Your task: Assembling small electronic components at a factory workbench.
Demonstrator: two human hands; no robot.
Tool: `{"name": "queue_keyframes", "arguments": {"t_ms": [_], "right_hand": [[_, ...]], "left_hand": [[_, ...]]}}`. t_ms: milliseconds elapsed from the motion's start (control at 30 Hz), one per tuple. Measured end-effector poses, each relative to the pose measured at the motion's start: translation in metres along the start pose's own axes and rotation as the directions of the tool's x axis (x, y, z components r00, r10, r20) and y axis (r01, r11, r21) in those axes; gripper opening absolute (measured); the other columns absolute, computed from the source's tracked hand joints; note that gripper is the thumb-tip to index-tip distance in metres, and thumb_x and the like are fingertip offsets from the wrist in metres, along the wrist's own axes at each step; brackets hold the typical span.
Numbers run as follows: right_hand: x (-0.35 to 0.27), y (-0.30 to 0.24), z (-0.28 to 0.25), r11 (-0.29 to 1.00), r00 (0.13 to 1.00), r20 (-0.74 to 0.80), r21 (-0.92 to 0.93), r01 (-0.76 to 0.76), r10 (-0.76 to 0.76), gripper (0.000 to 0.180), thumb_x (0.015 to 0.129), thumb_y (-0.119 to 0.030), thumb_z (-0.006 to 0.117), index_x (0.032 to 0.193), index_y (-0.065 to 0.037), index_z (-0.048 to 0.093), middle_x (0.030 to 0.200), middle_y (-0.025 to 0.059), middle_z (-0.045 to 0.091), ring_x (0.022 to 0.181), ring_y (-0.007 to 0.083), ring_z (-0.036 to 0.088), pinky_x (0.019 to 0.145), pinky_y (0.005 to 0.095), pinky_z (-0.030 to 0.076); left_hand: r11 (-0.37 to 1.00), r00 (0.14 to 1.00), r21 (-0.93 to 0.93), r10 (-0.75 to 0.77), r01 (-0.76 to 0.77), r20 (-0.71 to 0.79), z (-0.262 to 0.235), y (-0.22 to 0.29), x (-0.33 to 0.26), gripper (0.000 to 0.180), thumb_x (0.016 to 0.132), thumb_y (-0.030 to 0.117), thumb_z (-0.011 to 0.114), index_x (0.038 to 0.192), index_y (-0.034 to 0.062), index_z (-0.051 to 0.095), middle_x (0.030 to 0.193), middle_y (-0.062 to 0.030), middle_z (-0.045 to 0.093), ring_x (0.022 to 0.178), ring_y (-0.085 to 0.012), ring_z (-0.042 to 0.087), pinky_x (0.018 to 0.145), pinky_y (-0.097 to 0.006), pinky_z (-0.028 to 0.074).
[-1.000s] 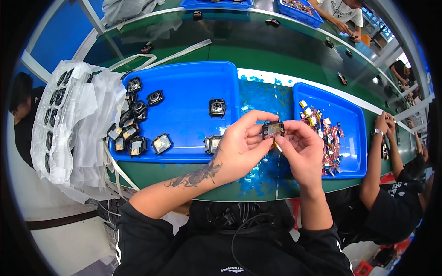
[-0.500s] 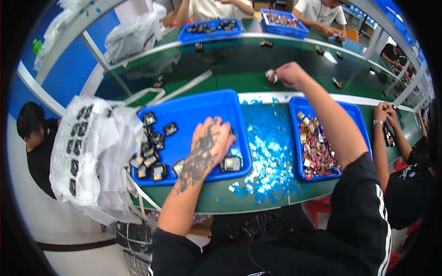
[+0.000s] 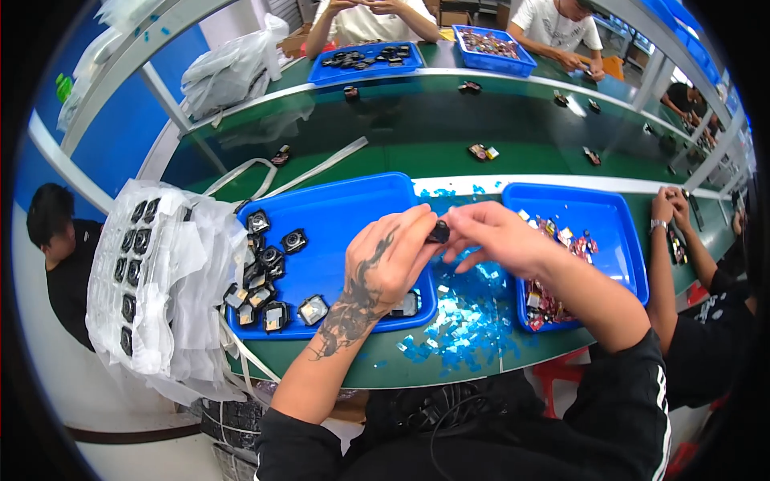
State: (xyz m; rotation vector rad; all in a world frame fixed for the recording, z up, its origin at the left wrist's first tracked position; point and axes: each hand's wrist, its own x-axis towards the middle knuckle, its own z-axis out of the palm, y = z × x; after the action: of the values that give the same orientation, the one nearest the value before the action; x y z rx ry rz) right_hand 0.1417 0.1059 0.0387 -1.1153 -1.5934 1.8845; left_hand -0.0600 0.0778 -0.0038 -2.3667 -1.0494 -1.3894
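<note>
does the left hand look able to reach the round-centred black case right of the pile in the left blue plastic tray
Probably yes: only bare blue tray shows between the left hand and that black case, though that hand holds a small black piece.

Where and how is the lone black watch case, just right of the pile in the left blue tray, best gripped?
Probably by opposite side edges, from above and the right. The watch case lies with its round face up, leaving its edges exposed; the pile is close on its left, while bare tray lies to its right.
</note>
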Motion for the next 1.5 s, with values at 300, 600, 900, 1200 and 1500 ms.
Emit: {"name": "queue_keyframes", "arguments": {"t_ms": [300, 600, 900, 1200, 1500], "right_hand": [[-0.041, 0.027, 0.017, 0.838, 0.994, -0.105, 0.543, 0.054, 0.005, 0.027, 0.094, -0.011, 0.062, 0.118, -0.002, 0.055, 0.101, 0.0074, 0.065, 0.09, 0.012, 0.063, 0.083, 0.0282, 0.056], [-0.045, 0.044, 0.015, 0.884, 0.793, -0.401, -0.119, 0.451, -0.458, 0.016, 0.085, -0.003, 0.065, 0.1, 0.004, 0.065, 0.086, 0.0084, 0.069, 0.079, 0.0115, 0.066, 0.072, 0.0257, 0.054], [-0.063, 0.049, 0.006, 0.753, 0.756, -0.269, -0.514, 0.411, -0.596, 0.019, 0.084, -0.012, 0.07, 0.101, -0.003, 0.069, 0.089, 0.0147, 0.067, 0.08, 0.0251, 0.069, 0.071, 0.0353, 0.055], [-0.117, 0.074, -0.17, 0.314, 0.681, -0.667, -0.744, -0.59, -0.301, 0.021, 0.079, -0.019, 0.074, 0.095, -0.006, 0.069, 0.091, 0.0135, 0.07, 0.084, 0.0326, 0.066, 0.075, 0.0406, 0.053], [-0.115, 0.044, -0.064, 0.865, 0.602, -0.643, -0.47, 0.178, -0.473, 0.009, 0.081, -0.002, 0.073, 0.088, 0.002, 0.067, 0.078, 0.0019, 0.067, 0.07, 0.0056, 0.059, 0.064, 0.021, 0.046]], "left_hand": [[0.929, 0.93, 0.062, 0.366, -0.365, -0.012, 0.0, 0.017, 0.0, 0.034, 0.069, 0.005, 0.073, 0.102, 0.0106, 0.068, 0.124, -0.0174, 0.062, 0.081, -0.0208, 0.067, 0.061, -0.027, 0.054], [0.556, 0.877, -0.681, -0.247, 0.477, 0.412, 0.006, 0.047, -0.008, 0.063, 0.084, 0.001, 0.061, 0.14, -0.003, 0.033, 0.116, -0.0146, 0.059, 0.091, -0.0205, 0.063, 0.072, -0.031, 0.055], [0.004, 0.546, -0.601, -0.423, 0.799, 0.723, 0.02, 0.057, -0.016, 0.022, 0.095, 0.005, 0.056, 0.114, -0.0057, 0.057, 0.104, -0.0146, 0.066, 0.093, -0.0203, 0.067, 0.079, -0.031, 0.059], [-0.325, 0.403, -0.618, -0.531, 0.716, 0.746, 0.012, 0.045, -0.012, 0.017, 0.097, 0.01, 0.055, 0.108, -0.0025, 0.058, 0.099, -0.0177, 0.068, 0.081, -0.0231, 0.07, 0.067, -0.026, 0.06], [-0.215, 0.451, -0.587, -0.457, 0.78, 0.767, 0.007, 0.05, -0.006, 0.031, 0.097, 0.014, 0.056, 0.126, 0.0027, 0.059, 0.108, -0.008, 0.061, 0.093, -0.0152, 0.06, 0.074, -0.027, 0.052]]}}
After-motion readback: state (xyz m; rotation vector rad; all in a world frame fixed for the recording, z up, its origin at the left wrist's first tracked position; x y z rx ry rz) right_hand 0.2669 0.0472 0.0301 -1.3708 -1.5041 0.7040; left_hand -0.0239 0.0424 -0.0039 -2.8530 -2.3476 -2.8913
